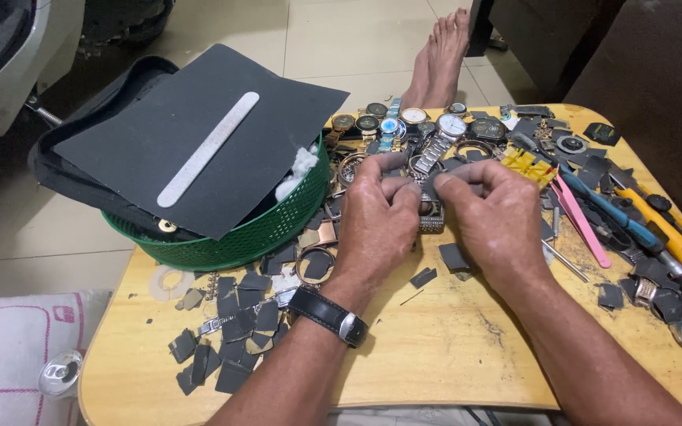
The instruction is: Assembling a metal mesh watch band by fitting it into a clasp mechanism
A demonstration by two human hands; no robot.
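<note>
Nearest the lens, two bare forearms reaching up the frame over a pale wooden surface (451,347), the left one strapped with a black wristwatch (330,315). Left hand (379,217) and right hand (489,214) side by side at mid-surface, thumbs and forefingers pinched together on a small grey scrap of abrasive sheet (428,183), each grip narrow and closed on it. Just beneath the fingers, a small stone-studded watch case (431,218), mostly hidden; long axis and heading not readable. Scrap held roughly flat, stretched left to right between the two hands. Loose dark cut squares (230,339) scattered near the left edge, a few more (453,257) just under the right palm. Beyond the knuckles, a row of wristwatches (416,126) with dials facing up. At far right, a pink pair of tweezers (582,221) lying on a slant, beside blue-handled and yellow-handled tools (676,241). At upper left, a green plastic basket (238,237) overhanging the surface's edge, topped by a dark sanding sheet (199,134) carrying a pale file strip (208,148) angled from lower left to upper right. Bare feet (444,55) on the tiled floor past the far edge.
</note>
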